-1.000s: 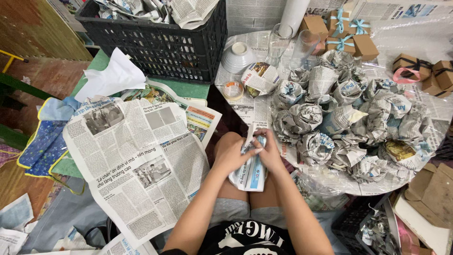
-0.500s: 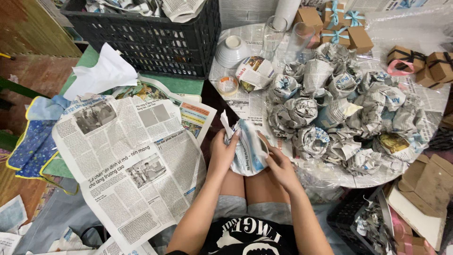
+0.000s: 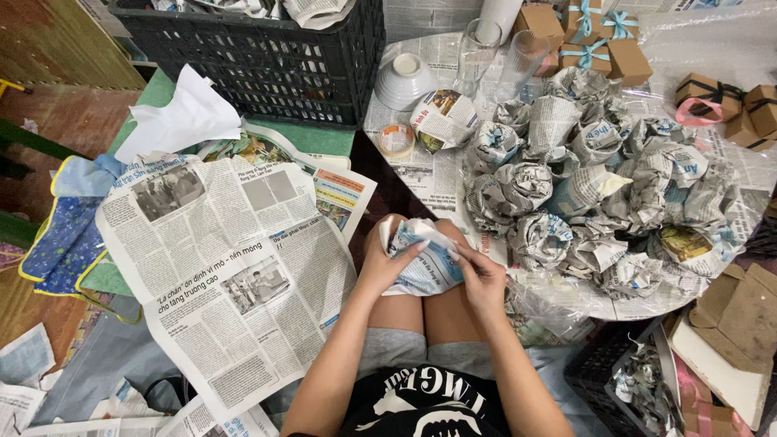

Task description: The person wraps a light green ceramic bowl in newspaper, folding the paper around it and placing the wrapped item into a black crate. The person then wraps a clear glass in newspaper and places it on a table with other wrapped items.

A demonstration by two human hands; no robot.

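Newsprint bundle point(image 3: 425, 263) pinched btwn both hands point(image 3: 429, 271) on lap; wrapped bundles point(image 3: 591, 186) piled right, open newspaper point(image 3: 235, 275) left.

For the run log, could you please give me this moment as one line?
left hand: gripping newspaper-wrapped bundle | right hand: folding its paper | bundle over knees | wrapped pile to the right

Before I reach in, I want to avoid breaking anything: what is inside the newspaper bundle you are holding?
The newspaper bundle is pressed between the left hand and the right hand above the knees. Only crumpled printed paper shows; whatever it wraps is fully covered.
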